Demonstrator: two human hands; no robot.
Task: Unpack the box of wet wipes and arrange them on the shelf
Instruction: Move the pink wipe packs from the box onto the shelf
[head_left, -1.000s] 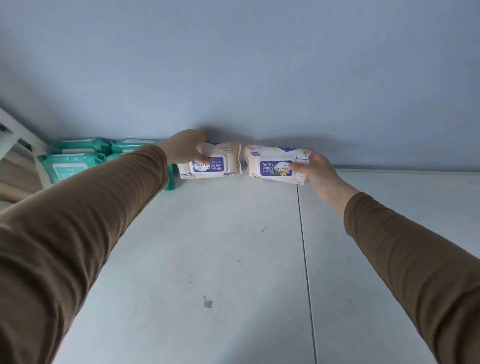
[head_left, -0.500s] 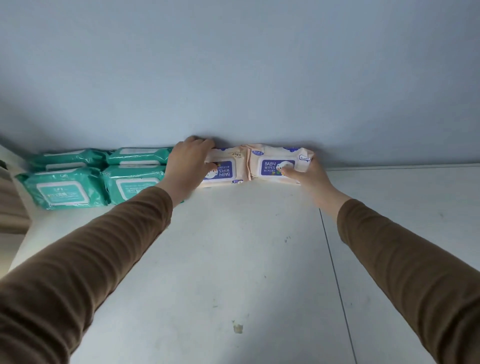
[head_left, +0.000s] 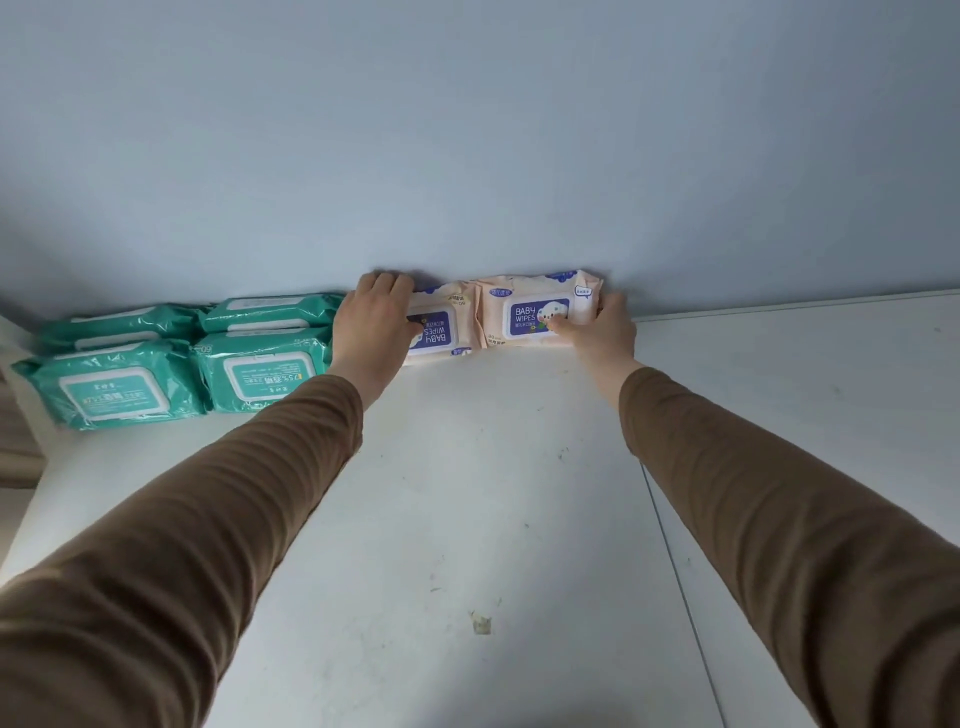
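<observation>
While each hand grips one, two peach packs (head_left: 540, 312) touching on shelf (head_left: 467, 493)

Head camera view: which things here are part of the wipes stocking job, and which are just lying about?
Job: two peach baby-wipes packs, left hand, right hand, four teal wipes packs, white shelf.

Lying about: small scrap of debris.

White shelf (head_left: 467, 493): teal wipe packs (head_left: 171, 358) left, two peach baby-wipe packs (head_left: 498, 319) against back wall.
</observation>
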